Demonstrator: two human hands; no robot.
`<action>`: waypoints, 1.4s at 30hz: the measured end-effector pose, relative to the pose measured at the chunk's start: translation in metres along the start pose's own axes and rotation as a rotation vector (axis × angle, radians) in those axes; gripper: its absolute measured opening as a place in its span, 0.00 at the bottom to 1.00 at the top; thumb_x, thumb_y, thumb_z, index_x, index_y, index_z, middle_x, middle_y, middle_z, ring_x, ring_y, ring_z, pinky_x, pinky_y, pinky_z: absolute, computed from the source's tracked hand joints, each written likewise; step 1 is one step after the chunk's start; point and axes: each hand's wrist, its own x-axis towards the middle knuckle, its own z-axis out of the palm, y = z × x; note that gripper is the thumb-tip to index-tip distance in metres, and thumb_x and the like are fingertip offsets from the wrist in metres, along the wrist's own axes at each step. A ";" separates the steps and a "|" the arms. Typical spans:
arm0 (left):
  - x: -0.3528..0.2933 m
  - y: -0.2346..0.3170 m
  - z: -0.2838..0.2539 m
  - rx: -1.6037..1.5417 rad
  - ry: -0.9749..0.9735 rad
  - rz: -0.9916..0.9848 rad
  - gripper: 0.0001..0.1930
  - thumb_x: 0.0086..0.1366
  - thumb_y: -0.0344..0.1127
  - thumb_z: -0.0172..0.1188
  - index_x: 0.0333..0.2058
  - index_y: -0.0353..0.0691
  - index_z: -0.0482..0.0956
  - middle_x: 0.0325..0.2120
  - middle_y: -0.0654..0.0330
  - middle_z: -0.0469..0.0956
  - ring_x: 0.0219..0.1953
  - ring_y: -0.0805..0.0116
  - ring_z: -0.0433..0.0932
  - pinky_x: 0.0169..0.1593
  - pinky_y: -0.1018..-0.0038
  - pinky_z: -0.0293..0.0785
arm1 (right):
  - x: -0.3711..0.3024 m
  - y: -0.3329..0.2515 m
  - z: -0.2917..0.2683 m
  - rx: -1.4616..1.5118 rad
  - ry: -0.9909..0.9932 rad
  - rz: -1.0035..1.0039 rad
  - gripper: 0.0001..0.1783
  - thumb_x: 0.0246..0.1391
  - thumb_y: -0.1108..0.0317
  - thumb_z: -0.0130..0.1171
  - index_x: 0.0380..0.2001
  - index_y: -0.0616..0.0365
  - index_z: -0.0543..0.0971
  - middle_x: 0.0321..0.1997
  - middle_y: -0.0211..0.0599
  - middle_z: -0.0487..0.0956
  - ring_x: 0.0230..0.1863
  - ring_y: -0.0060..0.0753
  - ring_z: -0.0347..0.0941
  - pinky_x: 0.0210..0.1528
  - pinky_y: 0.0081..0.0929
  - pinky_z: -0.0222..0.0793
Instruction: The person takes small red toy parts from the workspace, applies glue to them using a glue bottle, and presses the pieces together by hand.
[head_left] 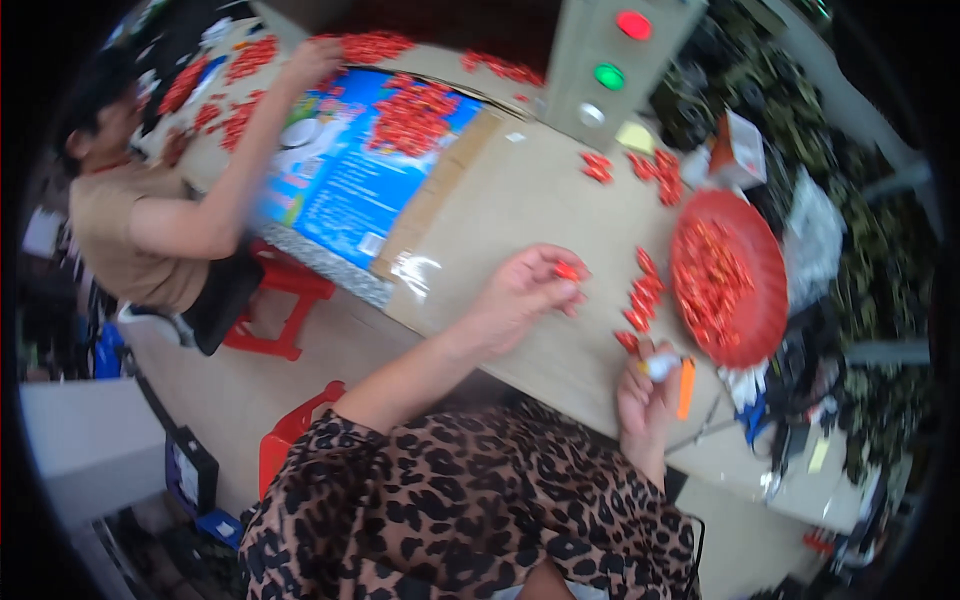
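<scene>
Red piece (pixel 567 271), in left grip (pixel 515 300), between thumb and fingers

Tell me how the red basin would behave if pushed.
The red basin would probably slide, not roll: it sits open side up. Its ridged wall looks thin, so may flex. The red pieces lie loose inside and could spill if it tips.

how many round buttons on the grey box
3: a red button, a green button below it, and a white button lowest, all on the grey box. The picture's edge cuts the box off, so more may be hidden.
</scene>
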 end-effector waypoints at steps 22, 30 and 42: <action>-0.018 -0.036 0.002 0.339 0.060 0.178 0.13 0.52 0.20 0.55 0.37 0.34 0.66 0.33 0.59 0.72 0.37 0.77 0.71 0.43 0.82 0.68 | 0.016 0.013 0.024 -0.433 0.059 -0.370 0.13 0.48 0.70 0.53 0.37 0.61 0.66 0.34 0.36 0.69 0.26 0.24 0.65 0.25 0.19 0.61; -0.019 -0.033 0.003 0.323 0.078 0.160 0.13 0.52 0.20 0.55 0.37 0.34 0.67 0.33 0.61 0.71 0.36 0.77 0.71 0.42 0.83 0.68 | 0.013 0.018 0.025 -0.677 0.000 -0.486 0.14 0.46 0.72 0.55 0.35 0.63 0.64 0.37 0.39 0.65 0.27 0.24 0.66 0.27 0.19 0.64; -0.019 -0.035 0.003 0.332 0.050 0.168 0.12 0.52 0.19 0.54 0.36 0.33 0.67 0.32 0.61 0.71 0.36 0.77 0.71 0.42 0.82 0.69 | 0.013 0.020 0.023 -0.821 -0.013 -0.542 0.14 0.46 0.71 0.55 0.35 0.63 0.64 0.37 0.38 0.65 0.31 0.23 0.66 0.32 0.17 0.64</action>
